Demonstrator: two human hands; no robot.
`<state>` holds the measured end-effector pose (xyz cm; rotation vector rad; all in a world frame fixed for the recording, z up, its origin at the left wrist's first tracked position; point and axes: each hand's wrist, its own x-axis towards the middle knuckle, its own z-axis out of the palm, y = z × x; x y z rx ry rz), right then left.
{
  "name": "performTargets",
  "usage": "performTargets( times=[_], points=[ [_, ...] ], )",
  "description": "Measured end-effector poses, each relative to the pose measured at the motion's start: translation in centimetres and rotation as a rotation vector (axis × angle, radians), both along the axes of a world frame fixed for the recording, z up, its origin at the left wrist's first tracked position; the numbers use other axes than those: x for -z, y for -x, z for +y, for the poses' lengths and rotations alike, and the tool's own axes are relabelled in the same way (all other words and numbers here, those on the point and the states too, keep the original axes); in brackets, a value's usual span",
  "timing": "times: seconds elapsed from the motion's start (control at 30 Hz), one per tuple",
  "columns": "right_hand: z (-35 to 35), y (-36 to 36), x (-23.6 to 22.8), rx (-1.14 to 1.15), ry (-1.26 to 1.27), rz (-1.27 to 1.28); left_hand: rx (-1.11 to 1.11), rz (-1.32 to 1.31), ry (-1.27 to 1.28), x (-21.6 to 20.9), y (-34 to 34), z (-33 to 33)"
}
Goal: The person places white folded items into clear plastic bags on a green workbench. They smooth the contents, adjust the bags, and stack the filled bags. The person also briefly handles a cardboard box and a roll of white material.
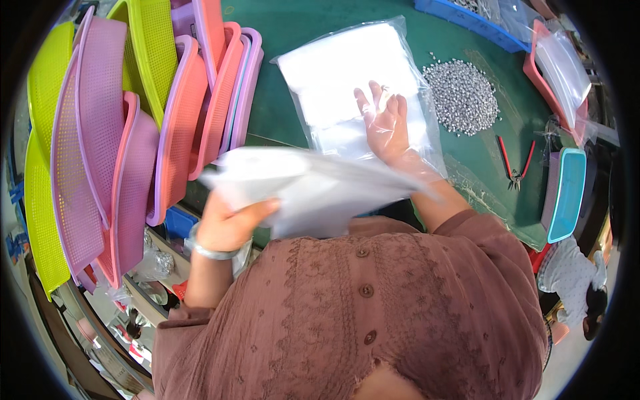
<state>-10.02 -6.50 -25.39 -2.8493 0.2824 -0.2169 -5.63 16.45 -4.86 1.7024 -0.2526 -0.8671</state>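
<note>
My left hand (227, 223), a bracelet at its wrist, grips a white, sheet-like bundle (313, 177) with the thumb on top. Motion blurs that bundle, so whether it is paper or plastic I cannot tell. On the green table lies a clear plastic bag (320, 137) with flat white sheets (347, 67) in it. Over its near part my right hand (388, 130) is open, fingers apart. Clear film shines across the hand and wrist, and the hand seems to be inside the bag. The white bundle passes in front of the bag's near edge.
Stacked plastic baskets (100, 120) crowd the left side. Right of the bag are a pile of small silvery pieces (461, 97), red-handled pliers (515, 175) and a turquoise-lined bin (567, 193). Farther back stand a pink basket (537, 73) with clear bags and a blue tray (467, 20).
</note>
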Motion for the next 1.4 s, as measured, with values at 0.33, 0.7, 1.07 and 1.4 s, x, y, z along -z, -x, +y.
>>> performTargets(
  times=[0.33,0.7,1.07,1.4],
  points=[
    [-1.2,-2.8,-0.4,-0.416,0.383,-0.043,0.295,-0.294,-0.581,2.0,0.1,10.4],
    [-0.3,-5.4,-0.1,-0.414,0.541,0.039,0.317,-0.313,-0.677,4.3,0.6,13.9],
    [-1.7,-7.4,1.7,-0.423,0.276,0.011,0.528,-0.421,-0.652,8.8,-0.9,13.4],
    [-3.3,-7.6,1.8,-0.498,0.106,0.026,0.702,0.071,-0.141,20.2,-1.8,2.4]
  ],
)
